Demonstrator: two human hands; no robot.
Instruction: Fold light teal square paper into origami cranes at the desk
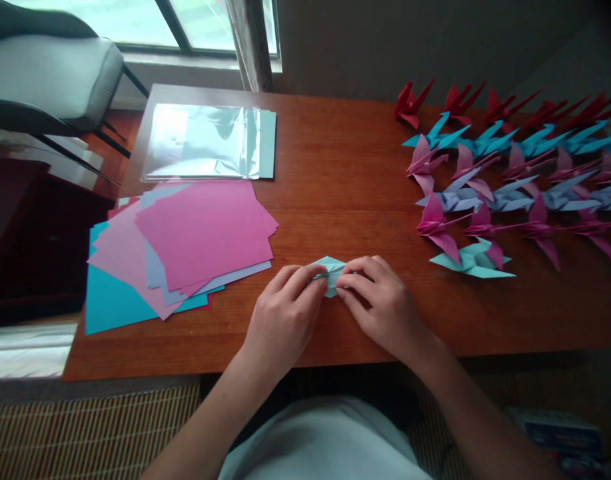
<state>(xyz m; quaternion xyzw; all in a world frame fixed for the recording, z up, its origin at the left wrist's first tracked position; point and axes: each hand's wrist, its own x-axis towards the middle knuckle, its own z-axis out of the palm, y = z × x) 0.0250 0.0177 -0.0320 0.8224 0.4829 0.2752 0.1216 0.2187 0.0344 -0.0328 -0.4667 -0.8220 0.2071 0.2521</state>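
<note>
Between my two hands, close to the front edge of the wooden table, is a small piece of folded pale green paper. My left hand pinches its left side, fingers pressed together over the thumb. On the opposite side, my right hand grips the paper between thumb and fingertips. The fingers cover both sides of the folds, so its full shape cannot be made out. A finished pale green paper crane lies to the right of my right hand.
Rows of red, blue, pink and lilac paper cranes fill the table's right side. Coloured paper sheets lie fanned out at left. Behind them rests a clear plastic packet of pale green paper. A chair stands beyond.
</note>
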